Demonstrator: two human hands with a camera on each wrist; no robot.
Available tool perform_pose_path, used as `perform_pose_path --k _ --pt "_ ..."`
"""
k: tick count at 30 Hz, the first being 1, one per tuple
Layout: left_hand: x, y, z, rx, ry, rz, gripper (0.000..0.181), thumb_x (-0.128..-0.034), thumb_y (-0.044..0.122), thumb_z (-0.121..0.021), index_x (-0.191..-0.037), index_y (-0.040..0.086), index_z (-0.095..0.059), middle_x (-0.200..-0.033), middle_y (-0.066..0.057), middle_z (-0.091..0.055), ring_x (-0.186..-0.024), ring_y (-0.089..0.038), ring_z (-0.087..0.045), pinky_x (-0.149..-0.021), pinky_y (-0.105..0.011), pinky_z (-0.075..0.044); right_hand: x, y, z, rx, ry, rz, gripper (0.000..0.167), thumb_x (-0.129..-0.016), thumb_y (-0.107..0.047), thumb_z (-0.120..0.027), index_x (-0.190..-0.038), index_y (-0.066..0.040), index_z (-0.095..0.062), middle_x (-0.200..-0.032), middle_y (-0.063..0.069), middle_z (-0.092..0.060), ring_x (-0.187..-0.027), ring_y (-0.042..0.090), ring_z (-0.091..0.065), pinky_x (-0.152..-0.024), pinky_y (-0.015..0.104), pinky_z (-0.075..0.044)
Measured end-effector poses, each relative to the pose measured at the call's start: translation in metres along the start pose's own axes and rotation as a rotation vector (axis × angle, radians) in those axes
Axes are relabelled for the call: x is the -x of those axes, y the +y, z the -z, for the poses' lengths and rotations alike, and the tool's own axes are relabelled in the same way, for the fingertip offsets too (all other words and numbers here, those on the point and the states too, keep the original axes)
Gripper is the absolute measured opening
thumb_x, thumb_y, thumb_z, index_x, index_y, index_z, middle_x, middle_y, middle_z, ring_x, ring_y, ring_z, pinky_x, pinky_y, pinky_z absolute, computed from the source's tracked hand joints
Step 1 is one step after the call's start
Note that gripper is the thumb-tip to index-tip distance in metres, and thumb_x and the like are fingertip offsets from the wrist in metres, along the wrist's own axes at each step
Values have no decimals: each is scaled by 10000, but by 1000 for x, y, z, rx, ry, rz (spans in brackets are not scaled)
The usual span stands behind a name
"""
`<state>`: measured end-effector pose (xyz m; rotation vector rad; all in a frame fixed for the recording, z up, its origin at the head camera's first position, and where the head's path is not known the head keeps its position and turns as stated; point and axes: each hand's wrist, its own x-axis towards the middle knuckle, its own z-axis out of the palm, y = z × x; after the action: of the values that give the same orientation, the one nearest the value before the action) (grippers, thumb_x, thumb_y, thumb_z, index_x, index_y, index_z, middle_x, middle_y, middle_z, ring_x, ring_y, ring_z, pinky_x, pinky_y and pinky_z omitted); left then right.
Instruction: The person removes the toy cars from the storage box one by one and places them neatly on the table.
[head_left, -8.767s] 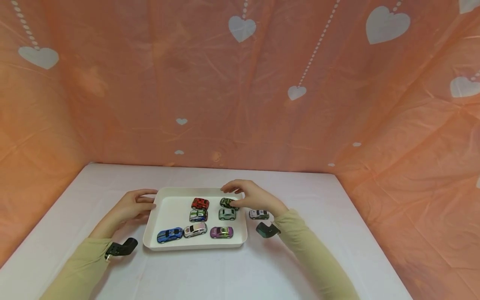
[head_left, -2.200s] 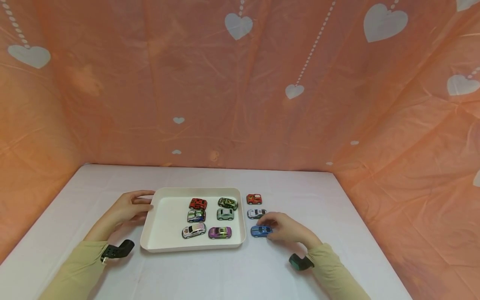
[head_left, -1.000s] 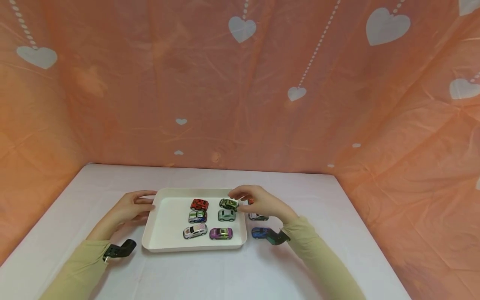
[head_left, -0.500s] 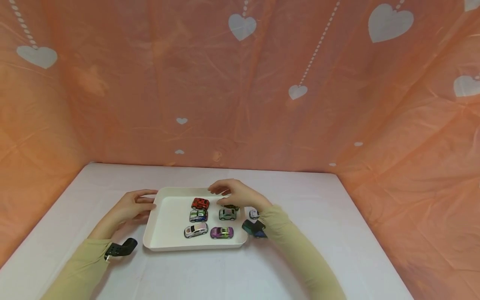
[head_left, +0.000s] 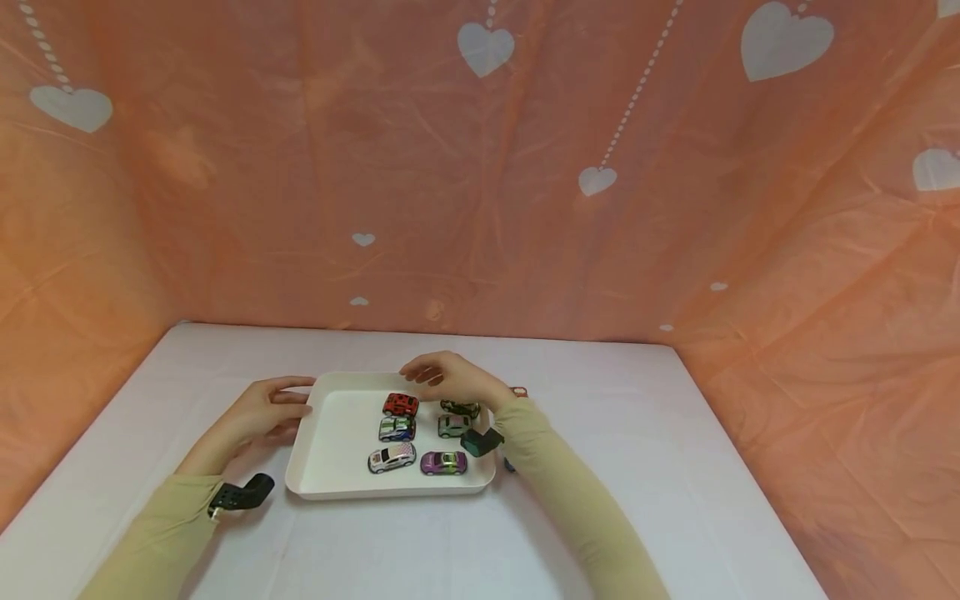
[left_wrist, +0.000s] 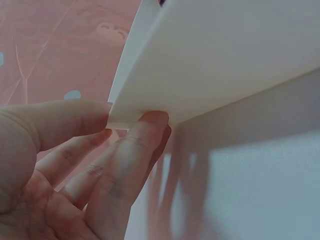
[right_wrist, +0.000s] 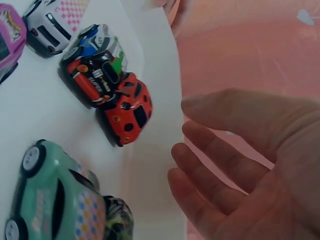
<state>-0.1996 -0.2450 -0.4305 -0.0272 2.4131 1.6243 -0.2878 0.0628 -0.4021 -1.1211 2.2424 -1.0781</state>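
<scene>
A white tray (head_left: 341, 454) holds several toy cars. My left hand (head_left: 258, 414) grips the tray's left edge; in the left wrist view fingers (left_wrist: 142, 145) lie against the tray's outer side. Over the tray's back edge hovers my right hand (head_left: 453, 379), fingers loosely bent and holding nothing. Closest to it is a red toy car with black spots (right_wrist: 131, 112), touching a multicoloured toy car (head_left: 397, 429). Also in the tray are a white toy car (head_left: 392, 457), a purple one (head_left: 443, 463), a pale green one (right_wrist: 60, 195) and a camouflage one (head_left: 461, 408), partly hidden.
Right of the tray, a red toy car (head_left: 519, 392) and a blue one (head_left: 510, 465) show only in part behind the right arm. The white table (head_left: 615, 417) is bounded by orange cloth (head_left: 420, 167) with hearts at the back and sides.
The blue car went from the tray to the table on the right, and was let go. A red car also appeared there. My right hand then moved left over the tray; the left stayed.
</scene>
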Motion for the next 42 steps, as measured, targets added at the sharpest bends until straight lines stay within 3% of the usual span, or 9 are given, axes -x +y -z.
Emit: perform_pose_path --k 8,15,22,34,42 --pt "0 -1 1 11 0 5 592 -900 80 -650 -1408 -60 -381 -1262 -317 -532 -825 -194 -658 -624 -316 -546 -10 1 -9 26 -45 -65 441 -860 51 -656 -1290 5 -569 -1244 134 -603 -1146 229 -556 -937 255 -440" --pt "-1 -3 -1 5 3 12 590 -898 84 -657 -1407 -52 -390 -1253 -307 -546 -822 -194 -656 -620 -319 -545 -15 7 -17 111 -74 -88 463 -844 50 -682 -1289 -22 -576 -1238 97 -609 -1115 185 -569 -899 194 -441" --pt "-1 -2 -3 -1 6 14 587 -899 85 -657 -1405 -51 -393 -1251 -304 -549 -823 -190 -654 -618 -313 -540 -18 7 -22 112 -61 -69 433 -830 72 -690 -1248 8 -597 -1191 111 -630 -1066 200 -596 -862 203 -466" --pt "-1 -2 -2 0 5 11 589 -897 77 -656 -1404 -61 -389 -1249 -309 -547 -836 -191 -661 -640 -318 -546 -21 2 -28 233 -36 -86 403 -812 33 -726 -1199 -25 -631 -1091 69 -666 -975 107 -603 -799 151 -460" --pt "-1 -3 -2 4 4 14 595 -896 80 -661 -1406 -58 -389 -1243 -302 -555 -840 -191 -664 -648 -320 -550 -21 1 -29 246 -43 -111 398 -818 44 -713 -1201 -27 -631 -1079 67 -668 -957 99 -604 -797 147 -458"
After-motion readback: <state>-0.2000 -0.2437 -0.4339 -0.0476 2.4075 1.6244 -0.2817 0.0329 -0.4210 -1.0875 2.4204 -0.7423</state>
